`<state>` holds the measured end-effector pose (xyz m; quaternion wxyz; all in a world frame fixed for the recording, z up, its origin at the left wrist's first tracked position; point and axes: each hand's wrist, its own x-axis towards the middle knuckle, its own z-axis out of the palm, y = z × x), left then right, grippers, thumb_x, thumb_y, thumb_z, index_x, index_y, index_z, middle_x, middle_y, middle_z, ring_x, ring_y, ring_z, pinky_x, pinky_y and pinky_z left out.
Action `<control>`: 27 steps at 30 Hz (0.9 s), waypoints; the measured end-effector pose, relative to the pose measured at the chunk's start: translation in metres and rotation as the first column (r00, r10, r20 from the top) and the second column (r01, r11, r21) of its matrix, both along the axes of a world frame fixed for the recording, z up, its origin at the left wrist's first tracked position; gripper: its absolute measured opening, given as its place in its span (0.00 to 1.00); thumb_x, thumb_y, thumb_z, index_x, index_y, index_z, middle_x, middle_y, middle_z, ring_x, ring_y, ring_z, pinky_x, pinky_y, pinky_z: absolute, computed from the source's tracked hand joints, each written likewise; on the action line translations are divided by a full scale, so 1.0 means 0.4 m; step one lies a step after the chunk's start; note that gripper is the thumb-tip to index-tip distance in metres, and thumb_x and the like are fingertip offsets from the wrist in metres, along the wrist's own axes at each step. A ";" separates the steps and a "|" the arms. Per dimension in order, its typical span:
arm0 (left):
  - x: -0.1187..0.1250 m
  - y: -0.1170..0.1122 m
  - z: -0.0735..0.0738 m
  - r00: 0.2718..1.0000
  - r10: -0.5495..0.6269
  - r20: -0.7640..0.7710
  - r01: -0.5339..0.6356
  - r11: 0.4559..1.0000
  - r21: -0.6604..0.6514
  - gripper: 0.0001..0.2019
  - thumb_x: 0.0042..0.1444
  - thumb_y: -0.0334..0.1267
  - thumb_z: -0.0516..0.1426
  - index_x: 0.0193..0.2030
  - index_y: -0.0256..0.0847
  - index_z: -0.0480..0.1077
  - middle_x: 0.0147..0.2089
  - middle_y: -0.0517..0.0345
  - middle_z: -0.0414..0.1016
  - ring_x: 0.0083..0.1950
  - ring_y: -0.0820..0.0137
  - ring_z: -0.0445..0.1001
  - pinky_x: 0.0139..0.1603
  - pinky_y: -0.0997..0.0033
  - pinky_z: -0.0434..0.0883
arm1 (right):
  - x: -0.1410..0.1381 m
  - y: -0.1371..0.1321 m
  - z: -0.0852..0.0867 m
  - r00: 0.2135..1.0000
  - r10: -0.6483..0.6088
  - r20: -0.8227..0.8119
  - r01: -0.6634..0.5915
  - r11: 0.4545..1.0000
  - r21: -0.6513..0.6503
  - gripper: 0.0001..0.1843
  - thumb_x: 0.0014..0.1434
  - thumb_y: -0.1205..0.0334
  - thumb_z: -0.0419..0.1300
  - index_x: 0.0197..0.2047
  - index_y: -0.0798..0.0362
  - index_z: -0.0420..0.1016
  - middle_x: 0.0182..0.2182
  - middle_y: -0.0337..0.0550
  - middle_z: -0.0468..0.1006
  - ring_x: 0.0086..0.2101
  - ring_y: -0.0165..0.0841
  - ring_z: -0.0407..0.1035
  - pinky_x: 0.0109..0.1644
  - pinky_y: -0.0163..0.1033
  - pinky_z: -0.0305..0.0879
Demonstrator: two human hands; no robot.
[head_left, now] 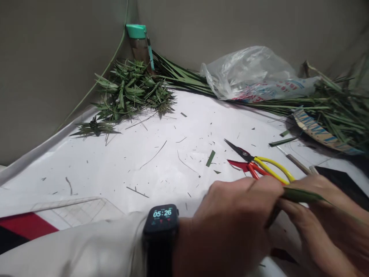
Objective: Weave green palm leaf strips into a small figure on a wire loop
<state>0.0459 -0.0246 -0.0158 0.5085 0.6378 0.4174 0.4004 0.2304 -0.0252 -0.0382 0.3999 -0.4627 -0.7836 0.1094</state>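
My left hand [233, 227], with a black smartwatch [160, 223] on its wrist, is closed around one end of a green leaf strip [302, 195]. My right hand [325, 223] pinches the same strip from the right. Both hands meet low at the right of the white sheet [129, 161]. Just beyond the fingers lie scissors with yellow handles [259, 163], and a red-handled pair is partly under them.
A heap of folded green leaf pieces [129, 92] sits at the back left, near a green-capped bottle [140, 42]. Long leaves [334, 107], a clear plastic bag [248, 73] and a patterned plate [317, 130] fill the back right. A ruler [77, 209] lies near left.
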 end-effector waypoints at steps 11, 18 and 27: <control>-0.002 0.077 -0.017 0.970 -0.102 0.220 0.152 0.963 -0.223 0.11 0.63 0.37 0.54 0.28 0.41 0.62 0.24 0.67 0.56 0.25 0.75 0.53 0.25 0.73 0.54 | -0.051 0.059 0.051 0.864 0.040 -0.502 -0.288 0.856 -0.429 0.14 0.68 0.57 0.54 0.30 0.49 0.70 0.27 0.35 0.68 0.29 0.31 0.61 0.34 0.37 0.56; 0.000 0.078 -0.019 0.952 -0.113 0.283 0.211 0.916 -0.342 0.11 0.63 0.44 0.53 0.33 0.41 0.64 0.20 0.72 0.48 0.20 0.77 0.41 0.20 0.73 0.43 | -0.048 0.057 0.052 0.742 -0.009 -0.670 -0.378 0.820 -0.430 0.17 0.69 0.53 0.53 0.31 0.51 0.70 0.27 0.35 0.68 0.30 0.31 0.62 0.35 0.37 0.58; -0.003 0.062 -0.016 0.991 -0.101 0.082 0.106 0.993 -0.049 0.13 0.64 0.40 0.54 0.28 0.41 0.65 0.24 0.65 0.57 0.25 0.74 0.55 0.26 0.73 0.54 | -0.042 0.079 0.049 0.510 -0.118 -0.852 -0.474 0.788 -0.393 0.10 0.64 0.56 0.59 0.33 0.52 0.73 0.27 0.37 0.70 0.30 0.30 0.62 0.37 0.37 0.58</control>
